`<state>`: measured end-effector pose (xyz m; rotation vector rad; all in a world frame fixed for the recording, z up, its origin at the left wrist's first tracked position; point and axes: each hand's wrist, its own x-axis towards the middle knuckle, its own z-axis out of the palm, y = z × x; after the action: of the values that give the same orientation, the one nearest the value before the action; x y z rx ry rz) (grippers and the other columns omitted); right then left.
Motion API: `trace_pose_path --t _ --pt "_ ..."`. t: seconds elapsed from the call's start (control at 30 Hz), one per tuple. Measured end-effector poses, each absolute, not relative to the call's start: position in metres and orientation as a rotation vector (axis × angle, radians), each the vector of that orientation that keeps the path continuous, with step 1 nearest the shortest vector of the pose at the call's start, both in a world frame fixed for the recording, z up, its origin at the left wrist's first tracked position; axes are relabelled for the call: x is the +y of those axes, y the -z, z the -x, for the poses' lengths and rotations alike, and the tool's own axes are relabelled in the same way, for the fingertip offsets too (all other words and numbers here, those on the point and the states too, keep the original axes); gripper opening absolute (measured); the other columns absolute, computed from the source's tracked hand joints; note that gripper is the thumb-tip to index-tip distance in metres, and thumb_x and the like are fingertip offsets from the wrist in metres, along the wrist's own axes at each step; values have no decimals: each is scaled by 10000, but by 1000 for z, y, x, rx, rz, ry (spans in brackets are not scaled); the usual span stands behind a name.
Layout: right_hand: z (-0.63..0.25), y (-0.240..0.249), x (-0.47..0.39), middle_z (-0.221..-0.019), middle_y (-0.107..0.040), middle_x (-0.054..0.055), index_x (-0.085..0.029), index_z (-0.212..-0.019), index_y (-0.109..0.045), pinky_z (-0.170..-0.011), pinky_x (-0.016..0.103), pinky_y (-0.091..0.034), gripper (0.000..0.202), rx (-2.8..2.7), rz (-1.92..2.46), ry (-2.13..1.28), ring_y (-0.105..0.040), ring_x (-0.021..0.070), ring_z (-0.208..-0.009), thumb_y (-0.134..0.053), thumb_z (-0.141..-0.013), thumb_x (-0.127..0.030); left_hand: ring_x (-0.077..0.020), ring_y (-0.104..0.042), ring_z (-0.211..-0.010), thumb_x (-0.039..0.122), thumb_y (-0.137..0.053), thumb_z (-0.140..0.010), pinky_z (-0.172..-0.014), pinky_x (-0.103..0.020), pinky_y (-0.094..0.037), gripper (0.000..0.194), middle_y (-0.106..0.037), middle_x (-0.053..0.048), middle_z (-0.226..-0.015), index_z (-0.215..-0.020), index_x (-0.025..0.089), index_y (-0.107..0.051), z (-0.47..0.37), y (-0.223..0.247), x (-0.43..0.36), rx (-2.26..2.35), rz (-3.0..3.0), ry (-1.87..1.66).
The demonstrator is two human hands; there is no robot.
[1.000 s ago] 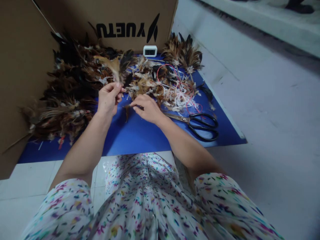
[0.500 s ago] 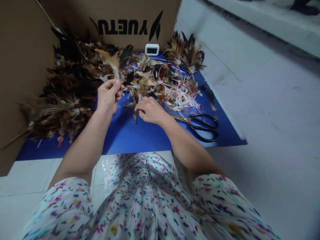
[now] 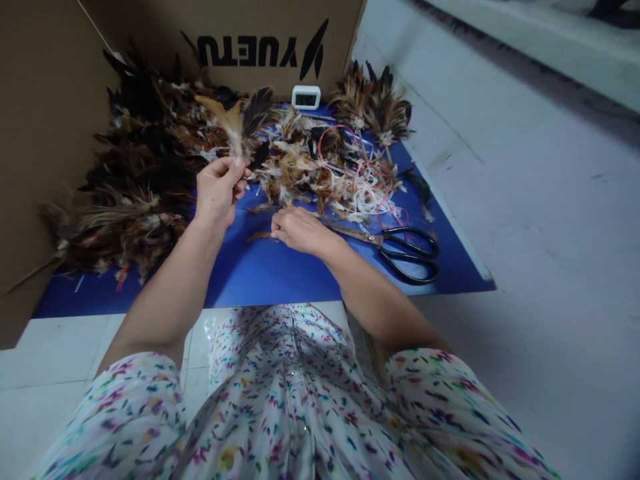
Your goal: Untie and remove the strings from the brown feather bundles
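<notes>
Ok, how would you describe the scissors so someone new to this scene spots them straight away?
Start with the blue tabletop and go to its near right part. There, just nearer the person than the tangle of white string, lie the scissors, blades pointing left. Their two big black loop handles set them apart from the string and the loose feathers.
</notes>
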<state>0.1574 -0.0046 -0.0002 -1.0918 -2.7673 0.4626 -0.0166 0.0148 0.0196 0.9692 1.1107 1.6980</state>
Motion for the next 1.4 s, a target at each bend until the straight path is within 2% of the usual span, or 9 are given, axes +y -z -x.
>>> trace_pose_path --t 0.23,0.3,0.47,0.67,0.83,1.0,1.17,1.27,1.4 --pt "-155 -4 -12 -1096 -718 181 -73 -1048 -675 -885 347 -408 225 -2837 1106 -349 -646 245 -1003 -473 -989 -150 -28 -392 -409 224 -807 -798 -387 -178 -247 223 -591 19 -581 -652 166 -649 15 -19 14 1128 -946 -1692" --pt "-158 -2 -8 -1046 -710 155 -87 -988 -664 -866 330 -415 181 -2703 1065 -487 -634 212 -949 -488 -976 -131 -28 -391 -403 201 -774 -822 -382 -173 -238 206 -588 19 -574 -660 160 -653 14 -20 14 1138 -949 -1684" --pt "-166 4 11 -722 -623 -8 -160 -830 -585 -692 261 -436 74 -1983 903 -1045 -559 108 -666 -604 -901 -171 -34 -408 -410 216 -787 -783 -388 -179 -260 186 -608 23 -592 -665 168 -651 12 -15 14 1176 -980 -1626" --pt "-169 3 22 -711 -649 -28 -165 -897 -649 -582 229 -478 329 -1454 695 -1425 -559 77 -590 -810 -746 -410 -45 -389 -374 203 -784 -740 -371 -174 -256 182 -519 51 -485 -640 169 -635 7 -5 14 1200 -1038 -1548" --pt "-169 2 21 -682 -661 -45 -178 -897 -674 -578 214 -503 400 -1298 686 -1514 -579 64 -578 -867 -659 -435 -44 -414 -403 263 -834 -687 -367 -168 -265 234 -595 26 -569 -646 169 -624 2 -5 11 1196 -1041 -1474" --pt "-163 4 19 -697 -681 -30 -168 -913 -651 -581 219 -526 396 -1279 684 -1475 -632 85 -611 -849 -678 -418 -51 -431 -412 292 -838 -673 -373 -171 -286 264 -600 18 -562 -619 164 -613 -6 -4 5 1169 -1081 -1434" --pt "-155 8 14 -627 -645 -41 -167 -829 -633 -558 222 -524 254 -1439 750 -1303 -640 98 -583 -800 -723 -328 -65 -411 -372 128 -706 -653 -366 -179 -268 106 -520 48 -456 -617 171 -616 -16 2 4 1242 -1094 -1420" --pt "-154 11 12 -692 -678 -37 -174 -825 -646 -616 234 -546 137 -1544 784 -1165 -652 91 -612 -741 -750 -239 -74 -416 -369 75 -612 -623 -367 -180 -268 107 -519 57 -452 -659 171 -643 -19 3 4 1317 -1076 -1427" --pt "-156 12 8 -773 -713 -24 -178 -848 -672 -724 261 -561 105 -1683 817 -974 -673 103 -701 -711 -751 -190 -59 -401 -374 75 -570 -613 -376 -173 -277 103 -495 65 -448 -612 164 -622 -20 4 3 1360 -1154 -1448"
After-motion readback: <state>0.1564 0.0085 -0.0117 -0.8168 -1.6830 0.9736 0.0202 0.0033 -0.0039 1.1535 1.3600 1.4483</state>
